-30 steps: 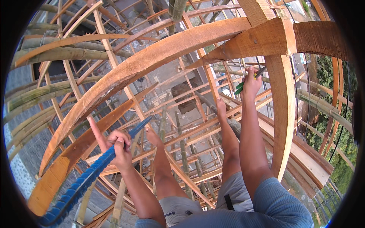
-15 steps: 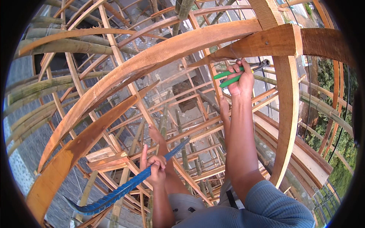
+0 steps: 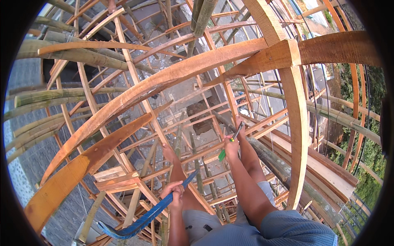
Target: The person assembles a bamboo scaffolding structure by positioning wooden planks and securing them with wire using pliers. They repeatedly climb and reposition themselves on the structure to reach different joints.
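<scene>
A blue crowbar with a hooked lower end is gripped by my left hand, fingers wrapped round its shaft. The bar slants from lower left up to the right, close to my left leg. Between my legs, my right hand is closed on a pair of pincers with green handles. Their dark metal jaws point up and to the right, beside my right leg. Most of the handles is hidden by my fingers. Neither tool touches the large curved timber beam above them.
My bare feet rest on a wooden frame high above the ground. A thick upright post crosses a beam at right. Bamboo poles run across the left, and a plank stack lies right. Wires hang at far right.
My right hand has come down from the beam joint with the pincers, toward my legs. My left hand and the crowbar have shifted slightly lower. The view has shifted a little.
</scene>
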A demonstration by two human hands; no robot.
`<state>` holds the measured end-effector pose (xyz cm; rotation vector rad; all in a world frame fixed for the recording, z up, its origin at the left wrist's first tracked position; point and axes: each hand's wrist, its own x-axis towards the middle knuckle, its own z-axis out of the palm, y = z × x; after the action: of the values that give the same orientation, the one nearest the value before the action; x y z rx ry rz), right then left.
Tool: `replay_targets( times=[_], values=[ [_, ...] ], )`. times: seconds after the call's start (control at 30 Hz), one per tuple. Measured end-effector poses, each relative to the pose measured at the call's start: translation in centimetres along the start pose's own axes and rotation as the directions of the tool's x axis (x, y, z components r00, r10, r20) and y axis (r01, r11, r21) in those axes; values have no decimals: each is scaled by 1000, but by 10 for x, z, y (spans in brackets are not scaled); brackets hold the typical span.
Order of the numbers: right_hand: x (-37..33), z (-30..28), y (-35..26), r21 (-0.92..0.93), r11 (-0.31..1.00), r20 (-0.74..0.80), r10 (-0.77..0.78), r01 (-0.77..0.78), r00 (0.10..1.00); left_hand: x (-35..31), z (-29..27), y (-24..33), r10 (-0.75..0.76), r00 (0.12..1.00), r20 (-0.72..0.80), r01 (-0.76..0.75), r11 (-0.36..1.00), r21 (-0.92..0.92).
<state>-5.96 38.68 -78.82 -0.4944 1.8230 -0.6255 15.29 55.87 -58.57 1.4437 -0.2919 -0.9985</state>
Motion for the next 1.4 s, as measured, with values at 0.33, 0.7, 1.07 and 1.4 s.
replay_targets(
  times=[0.33, 0.7, 1.07, 1.4],
  values=[
    [-22, -33, -143, -323, 620, 385, -604, 715, 698, -23, 5, 31, -32, 998, 47, 23, 983, 182],
    [-246, -151, -262, -214, 763, 604, -388, 610, 696, -55, 82, 217, -100, 939, 329, 76, 993, 87],
    [-362, -363, -402, 283, 616, -37, -759, 735, 650, -50, 160, 277, -54, 799, 599, -50, 987, 155],
    [-480, -640, -364, 84, 440, -826, -471, 894, 309, -60, 205, 258, -197, 650, 734, -161, 908, 386]
  ],
)
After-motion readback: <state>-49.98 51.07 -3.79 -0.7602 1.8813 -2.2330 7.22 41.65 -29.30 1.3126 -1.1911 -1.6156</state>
